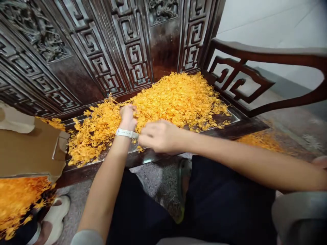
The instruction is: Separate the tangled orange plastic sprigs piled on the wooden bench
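Observation:
Small yellow-orange flower-shaped pieces, plastic by their look, lie in a large pile (pixel 178 98) on the dark wooden bench seat (pixel 143 156). A looser heap (pixel 92 136) of them spreads to the left. My left hand (pixel 128 115), with a pale watch (pixel 127 133) on its wrist, is closed over the near side of the pile. A yellow stem (pixel 111 99) sticks out just left of its fingers. My right hand (pixel 160 136) is close beside it, fingers curled and a little blurred. Whatever it pinches is hidden.
The carved bench back (pixel 122 51) rises behind the pile, and a wooden armrest (pixel 255 75) bounds the right. An open cardboard box (pixel 30 149) stands at left. More orange pieces (pixel 20 200) lie below it, near another person's pale shoe (pixel 57 217). Others litter the floor at right.

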A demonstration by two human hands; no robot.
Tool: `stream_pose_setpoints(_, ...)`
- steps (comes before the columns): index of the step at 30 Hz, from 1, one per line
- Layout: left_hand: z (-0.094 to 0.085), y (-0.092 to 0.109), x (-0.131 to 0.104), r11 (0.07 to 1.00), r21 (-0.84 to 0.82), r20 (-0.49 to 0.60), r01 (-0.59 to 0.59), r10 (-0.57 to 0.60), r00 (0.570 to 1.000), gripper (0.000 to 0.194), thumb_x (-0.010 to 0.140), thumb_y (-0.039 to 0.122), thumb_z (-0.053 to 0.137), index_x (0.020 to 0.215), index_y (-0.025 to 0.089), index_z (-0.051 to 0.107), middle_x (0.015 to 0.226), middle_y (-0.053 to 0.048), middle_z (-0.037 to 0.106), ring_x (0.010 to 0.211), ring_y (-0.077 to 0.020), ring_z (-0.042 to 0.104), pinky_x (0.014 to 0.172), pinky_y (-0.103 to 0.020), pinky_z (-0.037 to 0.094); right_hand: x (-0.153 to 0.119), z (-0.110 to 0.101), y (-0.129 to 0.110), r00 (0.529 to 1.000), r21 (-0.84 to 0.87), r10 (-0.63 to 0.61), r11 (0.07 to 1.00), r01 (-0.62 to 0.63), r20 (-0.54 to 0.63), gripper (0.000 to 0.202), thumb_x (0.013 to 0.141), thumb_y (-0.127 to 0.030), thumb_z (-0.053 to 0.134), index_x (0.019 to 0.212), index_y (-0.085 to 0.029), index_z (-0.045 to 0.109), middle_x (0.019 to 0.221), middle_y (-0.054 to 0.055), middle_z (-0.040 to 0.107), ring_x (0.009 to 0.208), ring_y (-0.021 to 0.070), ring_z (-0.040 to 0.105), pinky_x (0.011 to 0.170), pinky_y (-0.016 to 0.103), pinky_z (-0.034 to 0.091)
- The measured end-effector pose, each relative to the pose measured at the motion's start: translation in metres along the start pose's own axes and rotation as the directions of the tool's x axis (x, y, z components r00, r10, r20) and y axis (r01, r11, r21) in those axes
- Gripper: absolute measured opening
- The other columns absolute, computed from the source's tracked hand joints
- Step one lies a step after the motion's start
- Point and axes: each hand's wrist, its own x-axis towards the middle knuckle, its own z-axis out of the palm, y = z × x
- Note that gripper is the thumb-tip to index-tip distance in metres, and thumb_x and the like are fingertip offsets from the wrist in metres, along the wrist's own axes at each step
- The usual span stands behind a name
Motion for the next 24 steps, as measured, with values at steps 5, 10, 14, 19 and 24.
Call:
stream_pose_setpoints(5, -0.038, 0.044, 0.016, 0.985, -0.166, 0.086, 0.052, -0.038, 0.996, 0.036, 0.106, -0.004, 0.039, 0.079, 0.019, 0.044, 0.057, 0.006, 0.047, 0.043, -0.0033, 0.033, 0.048, -0.016, 0.027, 0.01, -0.011, -0.017, 0.985, 0.033, -0.121, 0.992, 0.126, -0.122, 0.022, 0.106, -0.017, 0.06, 0.085, -0.023, 0.058, 0.071, -0.003, 0.052, 0.064, 0.0143, 0.045, 0.056, 0.03, 0.033)
stream_pose_setpoints(10, -0.04, 0.051, 0.007, 0.97, -0.189, 0.207, 0.152, -0.112, 0.972, 0.03, 0.114, 0.005, 0.044, 0.089, 0.019, 0.052, 0.065, 0.004, 0.058, 0.045, -0.0016, 0.045, 0.047, -0.011, 0.036, -0.019, 0.0, 0.103, 0.906, -0.106, 0.423, 0.902, -0.419, 0.021, 0.046, 0.113, -0.049, 0.053, 0.146, -0.016, 0.057, 0.125, 0.018, 0.065, 0.109, 0.0279, 0.065, 0.088, 0.043, 0.06)
stream_pose_setpoints(14, -0.011, 0.034, -0.006, 0.973, -0.167, 0.239, 0.158, -0.115, 0.964, 0.022, 0.116, 0.012, 0.047, 0.098, 0.018, 0.059, 0.074, -0.001, 0.071, 0.055, -0.0069, 0.065, 0.054, -0.015, 0.055, -0.035, 0.0, 0.145, 0.741, -0.075, 0.671, 0.74, -0.668, 0.019, 0.082, 0.103, -0.073, 0.058, 0.16, -0.016, 0.045, 0.15, 0.026, 0.053, 0.133, 0.0398, 0.059, 0.108, 0.059, 0.055)
stream_pose_setpoints(19, 0.021, 0.023, -0.026, 0.986, -0.118, 0.318, 0.118, -0.075, 0.945, 0.024, 0.117, 0.013, 0.042, 0.099, 0.018, 0.057, 0.083, -0.008, 0.079, 0.067, -0.0144, 0.076, 0.058, -0.02, 0.061, -0.013, 0.003, 0.112, 0.761, 0.271, 0.644, 0.72, -0.639, 0.083, 0.057, 0.107, -0.069, 0.056, 0.128, -0.017, 0.061, 0.098, 0.008, 0.069, 0.088, 0.0225, 0.064, 0.086, 0.039, 0.053)
stream_pose_setpoints(24, 0.033, 0.013, -0.038, 0.973, -0.169, 0.393, 0.16, -0.082, 0.916, 0.028, 0.118, 0.014, 0.038, 0.095, 0.02, 0.052, 0.088, -0.008, 0.08, 0.065, -0.0123, 0.075, 0.048, -0.017, 0.051, -0.008, 0.023, 0.103, 0.833, 0.369, 0.545, 0.758, -0.538, 0.096, 0.024, 0.115, -0.04, 0.051, 0.117, -0.018, 0.06, 0.099, 0.006, 0.069, 0.086, 0.0177, 0.06, 0.08, 0.032, 0.046)
